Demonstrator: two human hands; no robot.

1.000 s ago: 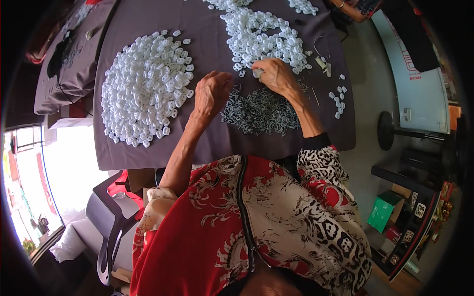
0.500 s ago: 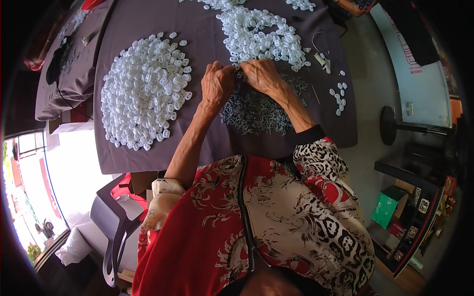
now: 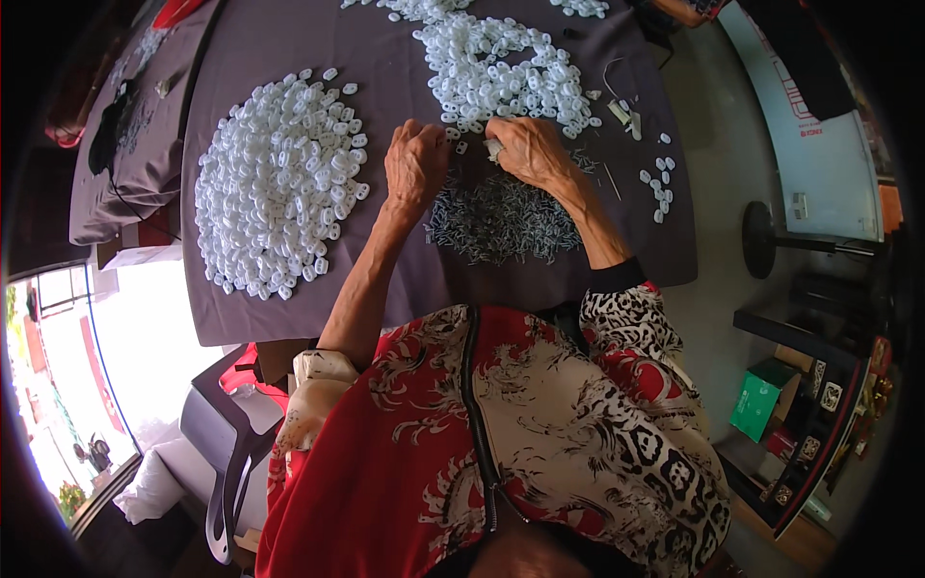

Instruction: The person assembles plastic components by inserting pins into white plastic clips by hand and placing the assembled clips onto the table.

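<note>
My left hand point(image 3: 416, 166) is closed, its fingers curled inward just above the table, and whatever it pinches is hidden. A short gap to the right, my right hand point(image 3: 532, 152) is closed too, with a pale patch at its thumb; what it holds cannot be made out. A few loose small white oval plastic pieces point(image 3: 461, 148) lie between the hands. Just beyond my fingers spreads a heap of the same white pieces point(image 3: 501, 82). Below the hands lies a pile of small dark metal pins or screws point(image 3: 501, 223), partly covered by my right hand and wrist.
A large mound of white pieces point(image 3: 279, 188) sits on the cloth-covered table point(image 3: 385, 58) at left. Several stray pieces point(image 3: 659, 183) and some pale scraps point(image 3: 628, 119) lie at right. A grey chair point(image 3: 226, 433) stands lower left. Another person's arm point(image 3: 682, 12) shows at the top right.
My hands have moved apart, the right one shifting right and down a little, the left slightly left. Loose white pieces between them now show more plainly.
</note>
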